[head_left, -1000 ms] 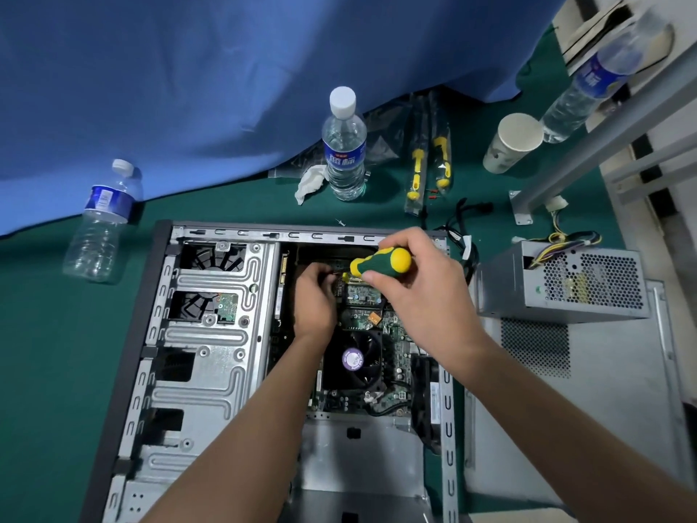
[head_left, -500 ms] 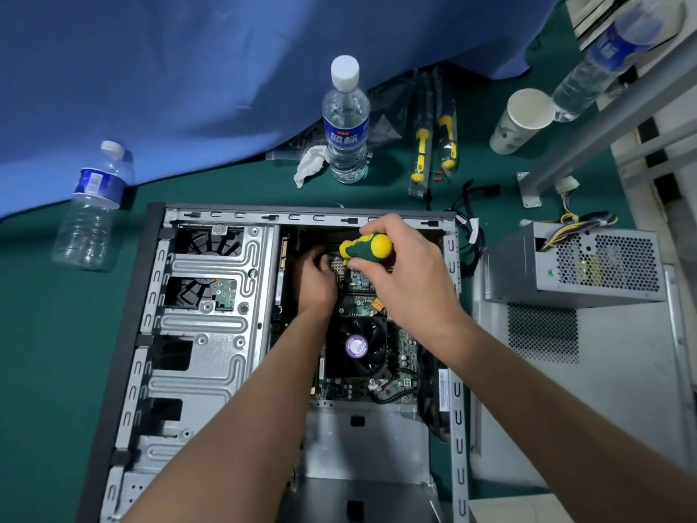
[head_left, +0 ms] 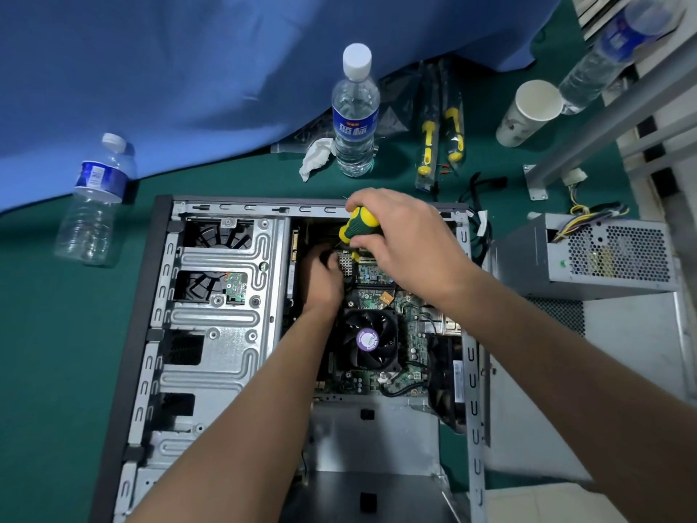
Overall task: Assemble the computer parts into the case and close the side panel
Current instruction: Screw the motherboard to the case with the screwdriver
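Screwdriver (head_left: 357, 227) with a green and yellow handle stands nearly upright over the far end of the open case (head_left: 226, 296), handle end up and tilted slightly left, its shaft pointing down toward the motherboard (head_left: 381, 292); the tip is hidden. The right hand (head_left: 407, 239) wraps its grip round the handle. The left hand (head_left: 322, 275) reaches down beside the shaft with fingers curled; whether its grip holds anything I cannot tell. The case lies flat on the green surface (head_left: 56, 352), long axis running toward the viewer. A power supply (head_left: 603, 254) sits right of it, on the side panel (head_left: 622, 371).
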